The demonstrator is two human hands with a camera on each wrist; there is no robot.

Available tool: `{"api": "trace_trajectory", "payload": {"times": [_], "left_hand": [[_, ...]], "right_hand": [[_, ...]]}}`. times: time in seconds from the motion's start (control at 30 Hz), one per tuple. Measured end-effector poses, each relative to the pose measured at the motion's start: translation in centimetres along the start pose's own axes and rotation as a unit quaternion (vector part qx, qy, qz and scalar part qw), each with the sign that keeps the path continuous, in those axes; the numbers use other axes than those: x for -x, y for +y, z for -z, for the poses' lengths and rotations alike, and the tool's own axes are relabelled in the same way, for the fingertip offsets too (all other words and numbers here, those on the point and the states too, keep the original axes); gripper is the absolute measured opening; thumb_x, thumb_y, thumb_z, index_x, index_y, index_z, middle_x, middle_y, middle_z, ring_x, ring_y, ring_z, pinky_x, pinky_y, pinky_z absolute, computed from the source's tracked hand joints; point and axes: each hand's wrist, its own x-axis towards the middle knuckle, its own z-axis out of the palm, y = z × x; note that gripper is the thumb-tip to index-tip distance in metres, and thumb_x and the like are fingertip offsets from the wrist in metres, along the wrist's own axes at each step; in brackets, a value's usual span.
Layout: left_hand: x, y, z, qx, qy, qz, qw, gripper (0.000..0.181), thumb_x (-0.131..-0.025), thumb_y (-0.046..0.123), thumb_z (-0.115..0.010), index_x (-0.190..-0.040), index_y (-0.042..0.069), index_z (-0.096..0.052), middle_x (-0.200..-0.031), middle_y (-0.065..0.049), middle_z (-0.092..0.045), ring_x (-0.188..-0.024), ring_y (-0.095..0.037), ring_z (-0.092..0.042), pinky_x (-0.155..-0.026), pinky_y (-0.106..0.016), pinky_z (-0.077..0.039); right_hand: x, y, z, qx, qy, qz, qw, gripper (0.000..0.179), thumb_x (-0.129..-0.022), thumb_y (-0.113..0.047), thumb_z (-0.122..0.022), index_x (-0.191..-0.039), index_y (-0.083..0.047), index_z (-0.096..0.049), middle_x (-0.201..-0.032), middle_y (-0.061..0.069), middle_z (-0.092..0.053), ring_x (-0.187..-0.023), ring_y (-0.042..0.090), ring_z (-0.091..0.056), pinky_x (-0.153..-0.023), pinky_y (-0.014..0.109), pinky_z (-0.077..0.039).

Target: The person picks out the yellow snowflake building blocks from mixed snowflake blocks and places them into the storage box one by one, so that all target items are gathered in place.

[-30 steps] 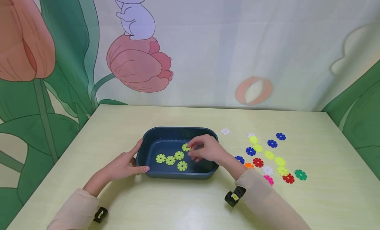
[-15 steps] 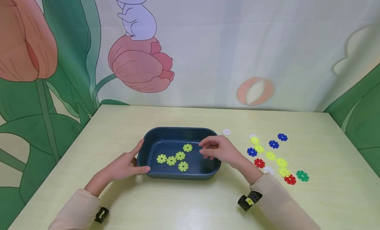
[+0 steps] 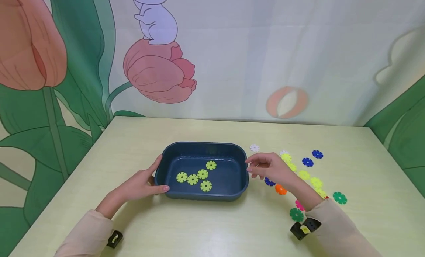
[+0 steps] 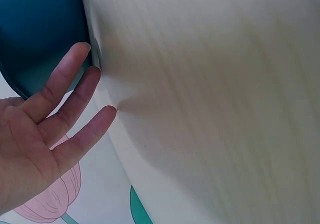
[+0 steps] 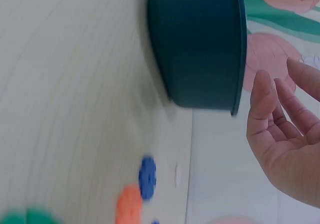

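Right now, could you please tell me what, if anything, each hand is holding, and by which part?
The left hand holds the dark blue bin by its left end; the right hand holds nothing.

The right hand (image 3: pixel 269 169), over the inside of the tray (image 3: pixel 229 177) a second ago, is now farther right, its fingertips by the right rim. The far yellow-green disc (image 3: pixel 210 165), then partly behind those fingers, shows whole. The black wrist strap (image 3: pixel 305 229) and right sleeve (image 3: pixel 342 229) are farther right too. A near green disc (image 3: pixel 296 214) comes into sight, and blue (image 3: pixel 269 181), orange (image 3: pixel 280 189) and pink discs (image 3: pixel 299 205), hidden half a second ago, reappear. The left red disc is now covered.
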Motion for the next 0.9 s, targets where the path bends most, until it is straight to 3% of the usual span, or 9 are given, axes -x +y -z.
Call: {"api": "trace_trajectory", "payload": {"times": [0.17,0.4,0.6,0.9], "left_hand": [[0.0,-0.1,0.0,-0.001,0.001,-0.001,1.0000,0.103,-0.078,0.044,-0.068,-0.146,0.004,-0.002,-0.072,-0.001,-0.060,-0.064,-0.014,-0.052,-0.057,-0.030,-0.041],[0.0,0.0,-0.1,0.001,0.001,0.000,1.0000,0.103,-0.078,0.044,-0.068,-0.146,0.004,-0.002,-0.071,-0.001,-0.059,-0.063,-0.015,-0.051,-0.056,-0.031,-0.040],[0.0,0.0,-0.1,0.006,-0.001,0.000,1.0000,0.103,-0.078,0.043,-0.068,-0.146,0.004,-0.001,-0.070,-0.002,-0.059,-0.063,-0.015,-0.051,-0.056,-0.030,-0.041],[0.0,0.0,0.0,0.004,-0.002,-0.001,1.0000,0.103,-0.078,0.043,-0.068,-0.146,0.004,-0.001,-0.069,-0.002,-0.058,-0.062,-0.015,-0.051,-0.056,-0.030,-0.040]], "right_hand": [[1.2,0.5,1.9,0.017,0.010,-0.016,0.9997,0.032,-0.085,-0.019,-0.065,-0.111,0.001,-0.060,-0.089,0.017,-0.061,-0.078,0.034,-0.060,-0.068,0.037,-0.050],[3.3,1.7,4.0,0.035,0.019,-0.040,0.9984,0.036,-0.085,-0.021,-0.065,-0.114,0.000,-0.058,-0.092,0.016,-0.061,-0.079,0.035,-0.058,-0.063,0.035,-0.049],[5.4,3.2,5.8,0.042,0.027,-0.051,0.9974,0.041,-0.085,-0.020,-0.065,-0.117,0.004,-0.056,-0.097,0.017,-0.060,-0.079,0.026,-0.060,-0.067,0.033,-0.050],[8.0,5.0,8.3,0.097,0.041,-0.088,0.9905,0.043,-0.083,-0.019,-0.067,-0.118,0.003,-0.056,-0.089,0.011,-0.056,-0.080,0.021,-0.052,-0.061,0.028,-0.048]]}}
